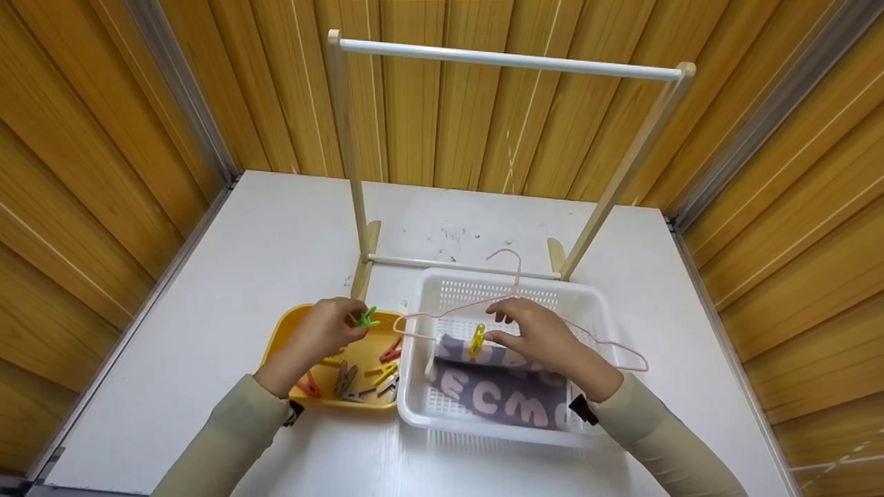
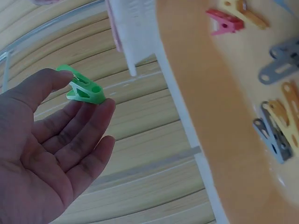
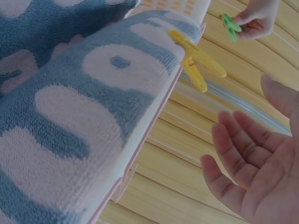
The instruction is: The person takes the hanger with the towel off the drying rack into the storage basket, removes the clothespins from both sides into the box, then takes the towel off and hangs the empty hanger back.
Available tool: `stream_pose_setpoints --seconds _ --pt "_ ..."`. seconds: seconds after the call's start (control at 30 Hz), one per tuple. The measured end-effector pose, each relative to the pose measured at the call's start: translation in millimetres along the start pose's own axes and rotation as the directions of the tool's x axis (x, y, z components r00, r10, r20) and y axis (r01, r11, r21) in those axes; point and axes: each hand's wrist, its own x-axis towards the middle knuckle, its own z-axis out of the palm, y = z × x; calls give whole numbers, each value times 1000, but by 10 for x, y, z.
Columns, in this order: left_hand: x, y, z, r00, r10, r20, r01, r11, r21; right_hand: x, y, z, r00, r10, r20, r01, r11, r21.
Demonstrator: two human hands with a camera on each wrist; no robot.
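Between thumb and fingers my left hand (image 1: pixel 330 326) pinches a green clothespin (image 2: pixel 84 86), held above the yellow tray (image 1: pixel 282 330). My right hand (image 1: pixel 535 335) holds nothing; its fingers are loosely bent beside a yellow clothespin (image 1: pixel 476 339). That clothespin is clipped on the upper edge of a grey-blue towel (image 3: pixel 117 84) with pale pink letters. The towel hangs folded over a pink wire hanger (image 1: pixel 476 304), whose hook points away from me. Hanger and towel lie over a white plastic basket (image 1: pixel 414 407).
Inside the yellow tray lie several more clothespins, among them a red one (image 1: pixel 391 351) and a grey one (image 1: pixel 344 376). Behind the basket stands a wooden rack with a white top bar (image 1: pixel 511 58). Wood-patterned walls (image 1: pixel 476 124) enclose the white table (image 1: pixel 173 310).
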Motion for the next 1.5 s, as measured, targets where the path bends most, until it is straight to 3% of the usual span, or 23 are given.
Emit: stream_pose_setpoints --seconds 0.2,0.43,0.63,0.97,1.4,1.5 --pt "80 -157 64 984 -131 122 111 981 158 24 28 56 1000 -9 4 9 1000 8" --pt "207 -290 192 966 -141 218 78 959 272 90 68 100 999 0 52 2 1000 -30" --pt "291 -331 300 958 -119 259 24 939 343 113 96 134 992 41 117 -41 999 2" --pt "371 -296 411 931 -172 323 47 932 359 111 115 151 991 28 132 -28 1000 -2" --pt "432 -236 354 919 -164 358 65 959 274 106 111 154 987 48 151 -49 999 2" --pt "473 -262 353 923 -119 366 -6 946 323 108 106 154 985 59 160 -61 998 10"
